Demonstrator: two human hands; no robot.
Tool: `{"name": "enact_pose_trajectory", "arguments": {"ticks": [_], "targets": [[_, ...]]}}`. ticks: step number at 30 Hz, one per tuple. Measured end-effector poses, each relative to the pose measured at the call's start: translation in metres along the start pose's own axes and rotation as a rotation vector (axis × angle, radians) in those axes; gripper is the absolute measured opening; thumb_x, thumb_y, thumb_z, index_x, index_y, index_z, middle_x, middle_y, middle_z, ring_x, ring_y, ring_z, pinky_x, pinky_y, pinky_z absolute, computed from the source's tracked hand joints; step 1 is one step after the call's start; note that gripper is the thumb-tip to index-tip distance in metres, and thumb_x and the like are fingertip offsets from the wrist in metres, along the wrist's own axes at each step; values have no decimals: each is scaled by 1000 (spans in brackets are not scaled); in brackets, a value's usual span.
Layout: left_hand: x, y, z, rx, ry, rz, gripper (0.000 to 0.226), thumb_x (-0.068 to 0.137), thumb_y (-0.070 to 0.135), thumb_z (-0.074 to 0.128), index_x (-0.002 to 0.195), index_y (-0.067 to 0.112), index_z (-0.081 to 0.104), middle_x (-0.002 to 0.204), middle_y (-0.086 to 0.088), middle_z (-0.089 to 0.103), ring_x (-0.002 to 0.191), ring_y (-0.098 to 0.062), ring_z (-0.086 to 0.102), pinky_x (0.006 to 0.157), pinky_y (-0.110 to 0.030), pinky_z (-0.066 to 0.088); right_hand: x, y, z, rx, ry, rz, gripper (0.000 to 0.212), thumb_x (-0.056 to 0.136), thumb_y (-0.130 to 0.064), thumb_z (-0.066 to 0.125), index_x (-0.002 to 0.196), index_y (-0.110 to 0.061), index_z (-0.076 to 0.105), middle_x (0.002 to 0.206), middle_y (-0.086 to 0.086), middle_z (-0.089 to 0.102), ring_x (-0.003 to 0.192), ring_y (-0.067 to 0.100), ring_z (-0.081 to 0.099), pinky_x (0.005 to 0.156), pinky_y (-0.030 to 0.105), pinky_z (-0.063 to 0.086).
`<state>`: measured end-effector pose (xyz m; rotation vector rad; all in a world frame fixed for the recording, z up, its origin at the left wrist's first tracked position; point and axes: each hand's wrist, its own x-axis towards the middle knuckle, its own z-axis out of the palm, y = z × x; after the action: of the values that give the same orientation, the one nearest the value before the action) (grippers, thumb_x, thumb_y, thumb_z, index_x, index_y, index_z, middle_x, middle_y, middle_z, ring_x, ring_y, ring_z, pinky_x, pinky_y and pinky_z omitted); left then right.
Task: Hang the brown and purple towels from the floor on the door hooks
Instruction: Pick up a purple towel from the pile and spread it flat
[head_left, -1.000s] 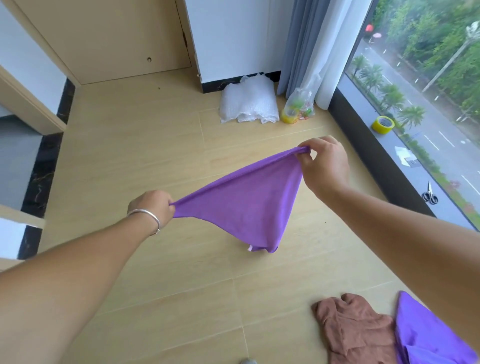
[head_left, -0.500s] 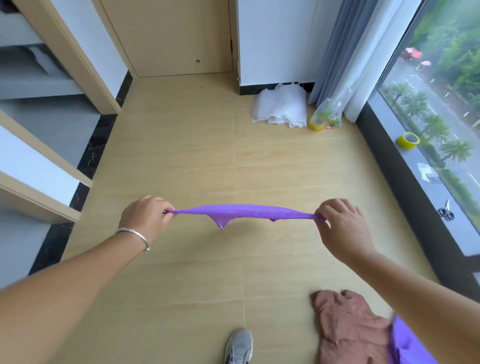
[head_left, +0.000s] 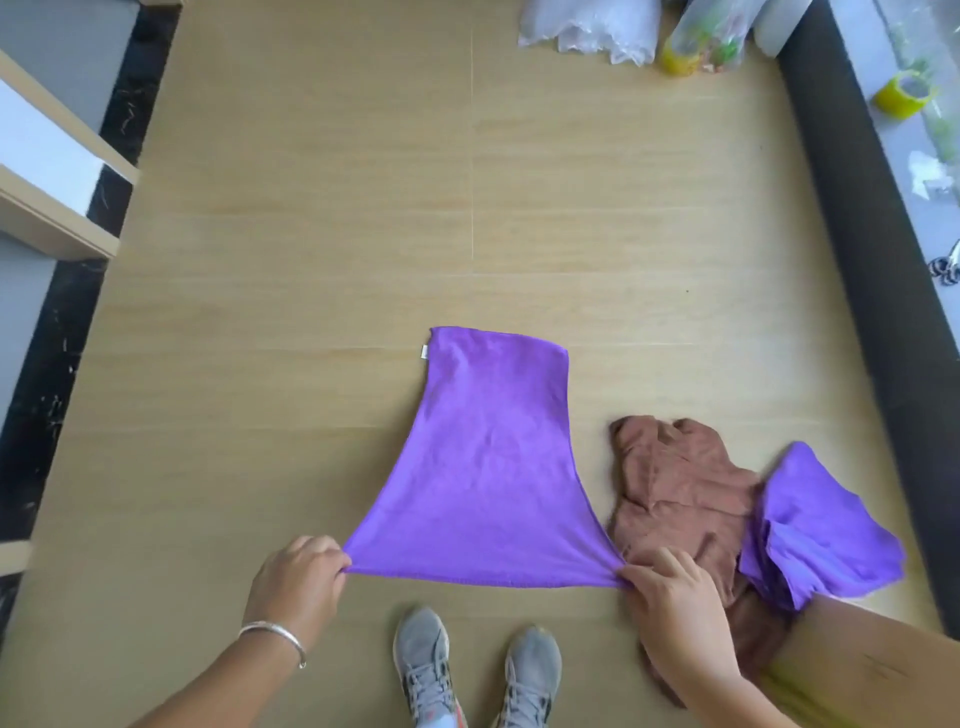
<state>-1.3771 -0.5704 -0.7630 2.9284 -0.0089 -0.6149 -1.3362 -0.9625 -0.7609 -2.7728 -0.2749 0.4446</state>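
Observation:
A purple towel (head_left: 488, 462) lies spread on the wooden floor (head_left: 322, 218) in front of my feet. My left hand (head_left: 298, 587) pinches its near left corner. My right hand (head_left: 675, 608) pinches its near right corner, and the near edge is pulled taut between them. A crumpled brown towel (head_left: 675, 493) lies on the floor just right of it, partly under my right hand and forearm. A second purple towel (head_left: 815, 525) lies bunched against the brown one's right side. No door hooks are in view.
My grey shoes (head_left: 478, 675) stand just behind the spread towel. White plastic wrap (head_left: 587, 26) and a clear bag (head_left: 701, 41) lie at the far wall. A dark sill (head_left: 872, 291) runs along the right, with yellow tape (head_left: 904, 93) and scissors (head_left: 943, 265). White steps (head_left: 47, 171) stand left.
Both hands came down and toward me with the purple towel, which was stretched in the air and now lies flat on the floor. My view tilted downward.

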Motion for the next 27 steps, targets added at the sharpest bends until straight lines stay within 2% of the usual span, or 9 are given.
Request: {"name": "enact_pose_trajectory", "arguments": {"ticks": [7, 9, 12, 14, 17, 21, 24, 27], "targets": [[-5, -13, 84, -55, -101, 0, 37, 34, 10, 97, 50, 24, 66, 58, 10, 60, 51, -19, 60, 39, -21, 45, -20, 17, 86, -24, -127, 74, 28, 49, -9, 93, 69, -16, 75, 76, -1, 67, 73, 31, 66, 56, 41, 54], [7, -20, 101, -72, -111, -22, 30, 47, 11, 94, 56, 24, 69, 62, 7, 61, 57, -22, 62, 42, -25, 47, -10, 22, 106, -15, -128, 129, 23, 57, -7, 90, 72, -15, 75, 79, 0, 67, 77, 32, 64, 61, 41, 53], [40, -35, 124, -128, -132, -98, 6, 80, 15, 75, 78, 21, 74, 83, 2, 66, 83, -27, 62, 63, -36, 51, 19, 31, 133, -15, -119, 199, 14, 69, -6, 80, 78, -15, 76, 86, 2, 67, 84, 33, 61, 69, 40, 49], [73, -45, 137, -120, -110, -106, 9, 89, 20, 63, 89, 21, 73, 95, 1, 66, 95, -27, 58, 72, -38, 49, 45, 38, 148, -9, -96, 228, 10, 73, -9, 77, 81, -14, 75, 89, 5, 67, 86, 34, 58, 72, 41, 48], [133, -55, 158, -107, -72, -110, 14, 93, 23, 57, 95, 22, 71, 102, 3, 63, 101, -24, 54, 76, -36, 47, 90, 52, 173, 10, -37, 276, 7, 77, -10, 74, 84, -11, 74, 92, 7, 67, 92, 34, 56, 77, 39, 45], [227, -64, 189, -89, -55, -104, 17, 94, 25, 54, 98, 22, 71, 108, 1, 61, 106, -25, 50, 84, -37, 46, 160, 82, 217, 23, 55, 304, 9, 84, -17, 67, 89, -12, 73, 97, 5, 66, 99, 30, 53, 80, 36, 41], [300, -68, 219, -55, -30, -90, 18, 93, 26, 54, 100, 25, 71, 111, 1, 60, 110, -25, 49, 84, -37, 47, 218, 112, 259, 2, 85, 331, 14, 87, -22, 62, 93, -14, 73, 102, 4, 65, 105, 28, 51, 81, 36, 39], [356, -67, 258, 21, -109, -99, 22, 92, 27, 54, 111, 27, 66, 121, 2, 57, 117, -23, 48, 89, -37, 46, 271, 134, 302, -67, 54, 336, 23, 90, -29, 58, 108, -19, 68, 117, 5, 61, 113, 28, 48, 90, 40, 40]]}}
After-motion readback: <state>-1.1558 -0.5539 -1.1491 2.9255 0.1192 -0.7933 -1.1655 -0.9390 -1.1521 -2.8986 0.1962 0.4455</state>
